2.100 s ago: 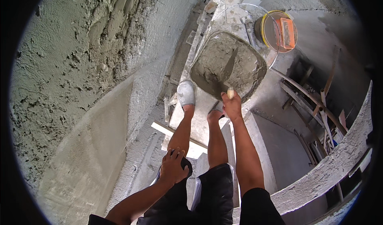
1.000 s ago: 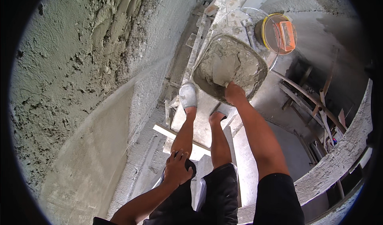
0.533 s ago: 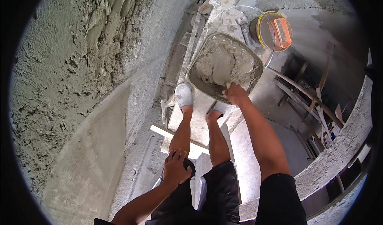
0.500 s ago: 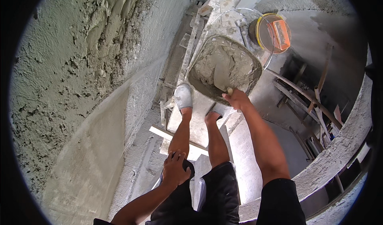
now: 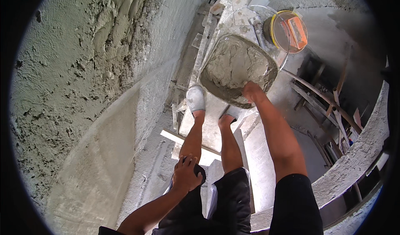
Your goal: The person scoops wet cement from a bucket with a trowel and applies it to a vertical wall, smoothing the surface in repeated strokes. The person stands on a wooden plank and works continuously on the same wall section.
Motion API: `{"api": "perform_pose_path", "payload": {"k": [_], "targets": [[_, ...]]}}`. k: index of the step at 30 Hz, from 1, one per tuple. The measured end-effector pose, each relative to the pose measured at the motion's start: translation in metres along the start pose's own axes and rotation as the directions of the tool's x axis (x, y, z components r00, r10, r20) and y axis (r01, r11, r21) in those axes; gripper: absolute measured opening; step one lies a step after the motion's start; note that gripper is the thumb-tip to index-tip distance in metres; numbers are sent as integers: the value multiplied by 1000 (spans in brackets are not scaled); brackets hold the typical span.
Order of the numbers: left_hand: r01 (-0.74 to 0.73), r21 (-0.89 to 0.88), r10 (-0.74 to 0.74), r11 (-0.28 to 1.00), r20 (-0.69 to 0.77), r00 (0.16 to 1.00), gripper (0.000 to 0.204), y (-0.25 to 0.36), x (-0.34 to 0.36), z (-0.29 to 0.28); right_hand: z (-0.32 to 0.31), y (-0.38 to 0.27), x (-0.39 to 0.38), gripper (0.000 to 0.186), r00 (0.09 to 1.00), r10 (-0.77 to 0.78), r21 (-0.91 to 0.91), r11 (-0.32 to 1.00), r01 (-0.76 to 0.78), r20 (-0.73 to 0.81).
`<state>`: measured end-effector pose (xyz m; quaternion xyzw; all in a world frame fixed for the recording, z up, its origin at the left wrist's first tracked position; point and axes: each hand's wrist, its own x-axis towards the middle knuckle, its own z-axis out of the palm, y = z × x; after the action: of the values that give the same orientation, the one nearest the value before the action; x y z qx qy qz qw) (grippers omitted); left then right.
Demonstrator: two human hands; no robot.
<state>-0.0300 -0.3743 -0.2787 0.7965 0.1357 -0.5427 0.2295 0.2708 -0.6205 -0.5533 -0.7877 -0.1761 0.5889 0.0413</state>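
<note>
My right hand (image 5: pixel 255 94) is closed over the lower right part of a squarish tub (image 5: pixel 271 87), on the trowel handle seen just before; trowel and fingertips are mostly hidden by hand and mortar. Thick grey mortar (image 5: pixel 229 60) fills much of the tub, which rests on a splattered plank platform (image 5: pixel 243 14). My left hand (image 5: pixel 186 172) lies on my left knee with its fingers spread, holding nothing. My feet, in grey-coated slippers (image 5: pixel 195 97), stand just below the tub.
Past the tub stands a yellow-rimmed bucket (image 5: pixel 283 39) with an orange rectangular item (image 5: pixel 297 33). Rough plastered wall (image 5: pixel 71 89) rises on the left. At right, pipes and poles (image 5: pixel 325 101) lie in a recess behind a curved concrete edge (image 5: pixel 350 168).
My right hand has moved up and right in the tub since two seconds ago, and the trowel blade and handle have dropped out of clear sight. My left hand stays on the knee.
</note>
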Motion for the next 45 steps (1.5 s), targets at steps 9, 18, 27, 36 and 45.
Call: {"api": "perform_pose_path", "payload": {"k": [9, 18, 27, 36, 45], "targets": [[7, 1, -7, 1000, -5, 1000, 75, 2, 0, 1, 33, 17, -132, 20, 815, 542, 917, 183, -353, 206], [3, 3, -4, 1000, 40, 999, 75, -2, 1, 1, 31, -28, 50, 7, 921, 360, 962, -267, -49, 147], [-17, 119, 17, 993, -1, 1000, 75, 8, 4, -14, 40, -120, 22, 48, 811, 552, 816, 550, -178, -195], [-30, 117, 25, 993, 44, 999, 73, 7, 9, -19, 89, -52, -76, 10, 821, 521, 965, -231, -127, 232], [-48, 115, 42, 992, 50, 998, 73, -2, 10, -20, 53, -28, 51, 8, 980, 127, 763, -645, -33, 150]]}}
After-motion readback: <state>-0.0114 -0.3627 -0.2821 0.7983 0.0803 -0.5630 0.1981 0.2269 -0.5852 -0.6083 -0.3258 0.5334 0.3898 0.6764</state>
